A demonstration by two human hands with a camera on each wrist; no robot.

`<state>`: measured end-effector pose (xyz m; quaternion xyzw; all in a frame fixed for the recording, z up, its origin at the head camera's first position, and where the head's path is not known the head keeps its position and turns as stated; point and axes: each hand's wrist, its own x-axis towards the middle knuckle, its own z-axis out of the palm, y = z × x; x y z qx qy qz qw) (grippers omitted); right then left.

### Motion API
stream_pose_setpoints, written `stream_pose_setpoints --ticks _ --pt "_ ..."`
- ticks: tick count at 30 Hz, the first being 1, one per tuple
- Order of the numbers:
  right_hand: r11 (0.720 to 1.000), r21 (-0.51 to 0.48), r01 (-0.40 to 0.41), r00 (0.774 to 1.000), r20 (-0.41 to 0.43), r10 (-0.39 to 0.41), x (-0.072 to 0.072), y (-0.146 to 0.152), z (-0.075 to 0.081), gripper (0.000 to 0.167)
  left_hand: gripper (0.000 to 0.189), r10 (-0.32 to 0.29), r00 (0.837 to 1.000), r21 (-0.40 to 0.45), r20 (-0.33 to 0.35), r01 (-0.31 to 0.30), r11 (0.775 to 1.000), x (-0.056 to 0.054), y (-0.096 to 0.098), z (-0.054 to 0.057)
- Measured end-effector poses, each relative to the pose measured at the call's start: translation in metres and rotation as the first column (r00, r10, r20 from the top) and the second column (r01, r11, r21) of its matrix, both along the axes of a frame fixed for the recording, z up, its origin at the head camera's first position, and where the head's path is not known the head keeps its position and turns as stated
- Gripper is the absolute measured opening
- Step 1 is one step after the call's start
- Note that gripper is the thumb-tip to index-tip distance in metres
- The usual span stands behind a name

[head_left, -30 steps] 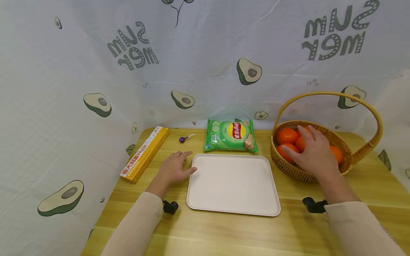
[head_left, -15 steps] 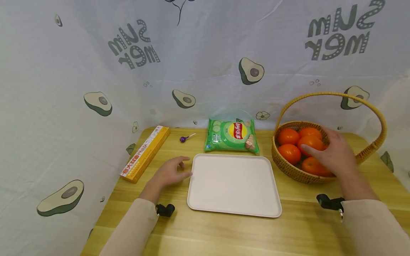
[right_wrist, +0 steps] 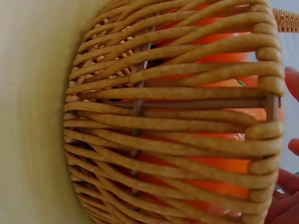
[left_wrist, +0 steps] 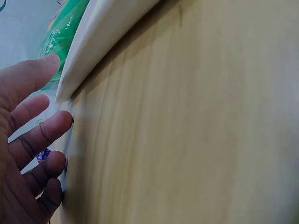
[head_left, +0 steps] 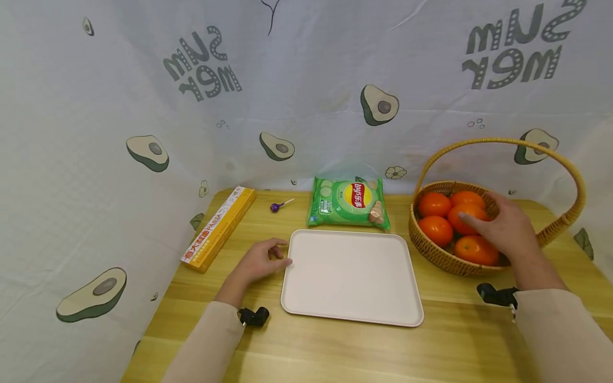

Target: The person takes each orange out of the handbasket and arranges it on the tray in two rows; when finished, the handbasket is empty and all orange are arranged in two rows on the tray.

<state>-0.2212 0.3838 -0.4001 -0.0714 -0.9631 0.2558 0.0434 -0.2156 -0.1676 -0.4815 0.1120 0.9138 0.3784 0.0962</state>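
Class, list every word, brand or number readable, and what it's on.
"Lay's 乐事": green bag
"50": same bag
"意大利面": yellow box
"PASTA": same box
"Chicken curry": same box, faint, uncertain
"sum mer", mirrored, twice: hanging cloth
Remaining bag and box print: too small to read

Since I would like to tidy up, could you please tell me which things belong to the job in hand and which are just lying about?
Likely part of the job:
orange-red fruits, by the right grip
wicker basket holding them
pale tray, beside the left grip

Apparently just lying about:
green chip bag
yellow pasta box
purple lollipop
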Motion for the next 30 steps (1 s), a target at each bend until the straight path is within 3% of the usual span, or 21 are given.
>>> stream_pose_setpoints --ticks 8,23,30 --pt "1.000 0.010 0.006 0.999 0.037 -0.006 -0.001 -0.002 0.003 0.107 0.043 0.009 1.000 0.075 -0.010 -0.008 0.997 -0.002 0.002 -0.009" --pt "0.999 0.050 -0.020 0.993 0.115 0.014 -0.005 -0.004 -0.002 0.111 0.042 0.023 0.999 0.101 -0.041 -0.018 0.995 0.002 0.003 -0.015" --pt "0.997 0.063 -0.034 0.994 0.109 0.027 -0.004 -0.005 -0.006 0.103 0.043 0.040 0.998 0.103 -0.055 -0.034 0.994 0.003 0.003 -0.017"
